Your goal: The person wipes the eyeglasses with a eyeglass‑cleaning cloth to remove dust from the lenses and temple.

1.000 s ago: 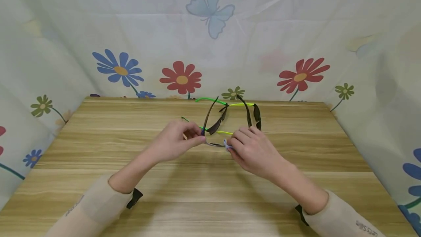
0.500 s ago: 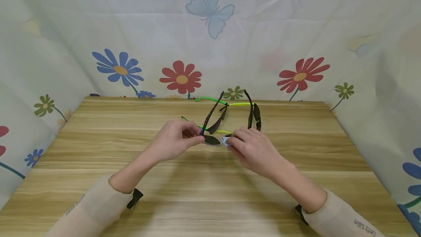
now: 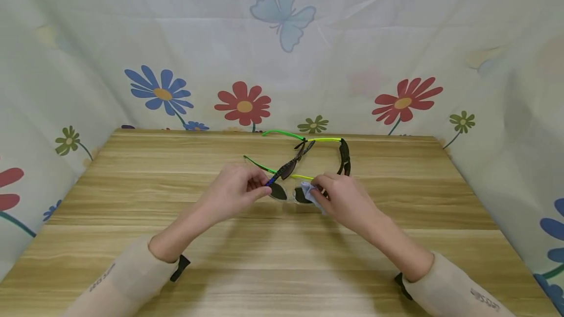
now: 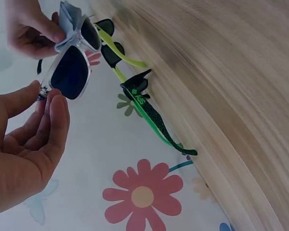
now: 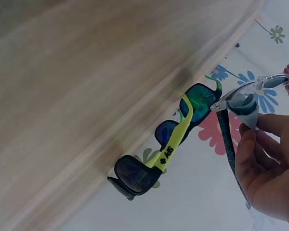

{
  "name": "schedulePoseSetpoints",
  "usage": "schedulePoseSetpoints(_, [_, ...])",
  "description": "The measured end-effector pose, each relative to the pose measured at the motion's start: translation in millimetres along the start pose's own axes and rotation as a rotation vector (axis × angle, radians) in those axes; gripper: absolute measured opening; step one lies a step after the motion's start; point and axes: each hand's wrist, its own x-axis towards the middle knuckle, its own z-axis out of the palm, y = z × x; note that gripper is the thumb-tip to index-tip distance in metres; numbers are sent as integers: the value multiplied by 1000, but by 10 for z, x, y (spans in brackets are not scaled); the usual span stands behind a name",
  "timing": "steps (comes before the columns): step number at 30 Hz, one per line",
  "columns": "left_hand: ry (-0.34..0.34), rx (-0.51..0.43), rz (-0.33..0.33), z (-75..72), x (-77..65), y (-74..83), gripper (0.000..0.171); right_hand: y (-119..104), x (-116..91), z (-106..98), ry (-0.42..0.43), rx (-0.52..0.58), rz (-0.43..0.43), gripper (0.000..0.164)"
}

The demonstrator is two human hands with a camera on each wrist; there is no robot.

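Observation:
Clear-framed sunglasses with dark lenses and speckled dark temples are held up between both hands, above the wooden table. My left hand pinches them at the left hinge between thumb and fingers. A light blue cloth is pinched in my right hand and lies over part of the right lens. In the left wrist view the cloth folds over the frame near that lens. The right wrist view shows the cloth behind the lens, with a temple hanging beside the fingers.
Behind the hands, sunglasses with green temples and sunglasses with yellow temples stand unfolded on the wooden table. A flower-printed curtain rises at the table's back edge and along both sides.
The held sunglasses have tilted so their lenses face upward, and the left temple has swung right and down. The cloth has moved slightly right and spread over the right lens.

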Motion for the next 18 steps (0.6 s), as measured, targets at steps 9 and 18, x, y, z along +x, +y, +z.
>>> schedulePoseSetpoints(9, [-45, 36, 48, 59, -4, -11, 7, 12, -8, 136, -133, 124, 107, 13])
schedulePoseSetpoints(18, [-53, 38, 94, 147, 3, -8, 8, -43, 33, 249, -222, 108, 73, 6])
